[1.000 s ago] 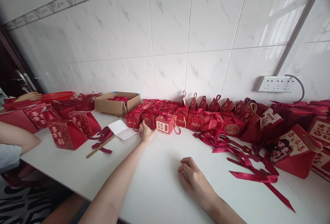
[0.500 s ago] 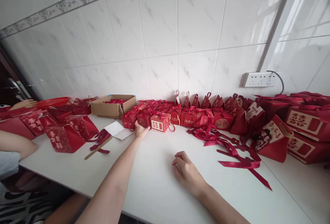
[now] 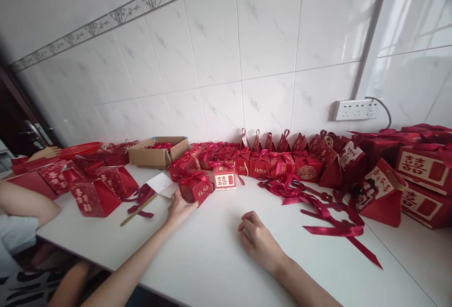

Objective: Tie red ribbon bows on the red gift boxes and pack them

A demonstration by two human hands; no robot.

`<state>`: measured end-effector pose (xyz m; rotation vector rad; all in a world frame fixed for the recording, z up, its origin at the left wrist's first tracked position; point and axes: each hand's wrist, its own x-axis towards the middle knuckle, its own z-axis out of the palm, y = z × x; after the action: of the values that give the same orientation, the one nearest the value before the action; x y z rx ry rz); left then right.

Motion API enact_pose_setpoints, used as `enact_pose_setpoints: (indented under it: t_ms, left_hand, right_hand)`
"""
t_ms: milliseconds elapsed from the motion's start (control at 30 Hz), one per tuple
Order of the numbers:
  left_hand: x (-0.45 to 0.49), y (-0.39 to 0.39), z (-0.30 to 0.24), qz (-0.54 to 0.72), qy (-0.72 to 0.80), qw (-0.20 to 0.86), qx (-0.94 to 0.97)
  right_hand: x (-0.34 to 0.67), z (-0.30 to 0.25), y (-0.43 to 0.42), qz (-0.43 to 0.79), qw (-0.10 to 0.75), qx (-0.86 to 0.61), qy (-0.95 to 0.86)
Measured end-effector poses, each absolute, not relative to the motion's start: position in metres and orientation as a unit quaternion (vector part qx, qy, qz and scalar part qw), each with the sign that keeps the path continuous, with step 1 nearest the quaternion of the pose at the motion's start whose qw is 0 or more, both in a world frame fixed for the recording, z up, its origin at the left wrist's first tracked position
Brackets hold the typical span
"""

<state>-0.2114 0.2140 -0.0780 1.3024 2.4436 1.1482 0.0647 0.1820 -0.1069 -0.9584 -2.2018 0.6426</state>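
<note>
My left hand point(image 3: 181, 207) grips a small red gift box point(image 3: 197, 188) with gold lettering and a ribbon on top, and the box is tilted. Just right of it stands another red gift box point(image 3: 225, 181) with a cream label and a cord handle. My right hand point(image 3: 257, 237) rests on the white table point(image 3: 212, 255) with its fingers curled, and nothing shows in them. To the right of that hand lies a loose heap of dark red ribbons point(image 3: 314, 206).
Rows of red boxes point(image 3: 260, 163) line the tiled wall. A cardboard carton point(image 3: 150, 157) holds red pieces. At left are a white card point(image 3: 162, 184), a wooden stick point(image 3: 137, 211), triangular boxes point(image 3: 97, 198) and another person's arm point(image 3: 30, 198). Larger boxes point(image 3: 423, 170) are stacked at right.
My left hand has drawn a red gift box out of the front row towards me and tilted it. My right hand has stayed in place. The view has shifted slightly.
</note>
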Motion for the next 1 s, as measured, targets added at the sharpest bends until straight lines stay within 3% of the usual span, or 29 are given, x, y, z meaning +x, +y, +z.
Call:
enact_pose_setpoints:
  t_ms: [267, 467, 867, 1000]
  left_hand:
    - [-0.191, 0.144, -0.089, 0.37, 0.773, 0.107, 0.504]
    - [-0.137, 0.128, -0.093, 0.338, 0.715, 0.129, 0.598]
    - [-0.045, 0.194, -0.073, 0.319, 0.652, 0.203, 0.657]
    - [-0.029, 0.22, -0.075, 0.369, 0.587, 0.257, 0.673]
  right_hand:
    - [0.068, -0.103, 0.182, 0.286, 0.324, -0.362, -0.826]
    - [0.072, -0.102, 0.176, 0.312, 0.38, -0.356, -0.795]
    - [0.102, -0.107, 0.211, 0.181, 0.471, -0.486, -0.713]
    - [0.139, -0.099, 0.219, 0.213, 0.492, -0.485, -0.691]
